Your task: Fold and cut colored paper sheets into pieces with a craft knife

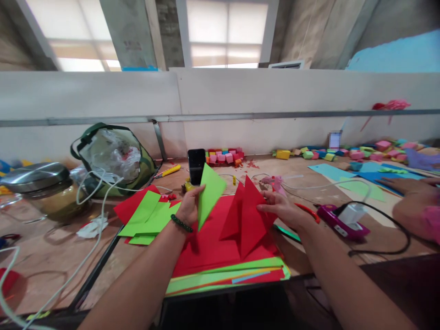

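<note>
Between its fingers my left hand (189, 208) grips a folded piece of green paper (211, 195), tilted above the table. My right hand (282, 208) is closed on a folded piece of red paper (252, 217), which stands up with pointed, wing-like flaps. Below both hands lies a stack of coloured paper sheets (206, 256), red on top with green, orange and blue edges showing. Beside my left wrist, folded green sheets (147, 215) rest over red paper (129, 204).
A phone (196, 166) stands upright behind the papers, near a yellow utility knife (171, 170). Left are a lidded jar (48, 192) and a bag (117, 156). Right are a purple power strip (343, 222), small paper cubes (381, 151) and another person's hand (409, 185). White cables cross the table.
</note>
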